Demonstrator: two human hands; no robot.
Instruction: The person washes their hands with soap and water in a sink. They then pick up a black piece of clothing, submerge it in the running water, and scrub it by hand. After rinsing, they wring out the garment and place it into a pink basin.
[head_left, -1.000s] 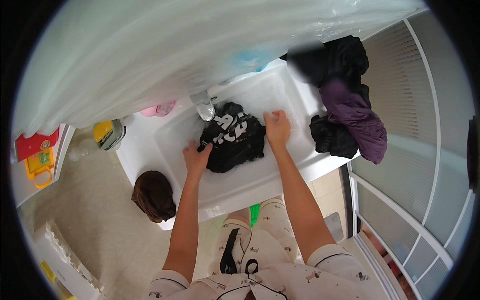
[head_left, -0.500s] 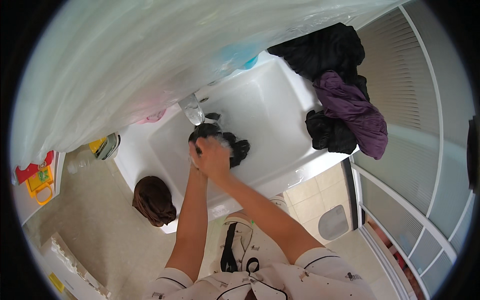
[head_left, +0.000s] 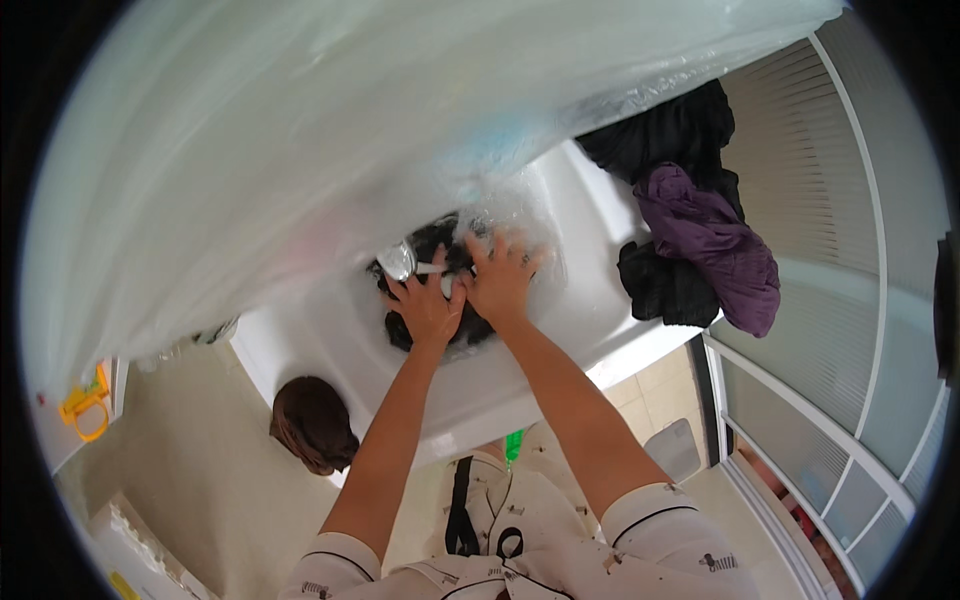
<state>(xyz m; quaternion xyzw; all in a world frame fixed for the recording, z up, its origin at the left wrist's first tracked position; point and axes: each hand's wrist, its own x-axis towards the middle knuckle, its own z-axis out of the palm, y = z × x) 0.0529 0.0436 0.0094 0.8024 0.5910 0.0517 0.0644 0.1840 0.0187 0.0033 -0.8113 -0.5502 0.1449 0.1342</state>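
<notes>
Wet black cloth lies in the basin of a white sink, with water splashing around it. Both hands press down on it side by side. My left hand rests with spread fingers on the near left part of the cloth, just below the metal tap. Beside it, my right hand is also flat with its fingers apart, at the cloth's right part where the water splashes. A stream runs from the tap toward the hands. The fingers hide part of the cloth.
Clear plastic sheeting hangs over the sink's far side. A brown cloth bundle sits on the left rim. Purple cloth and black cloth lie on the right rim. Ribbed sliding panels stand at the right.
My hands were together around the bunched black cloth; now they are apart and spread flat on it. More water splashes in the basin. The view has shifted, and the sheeting covers more.
</notes>
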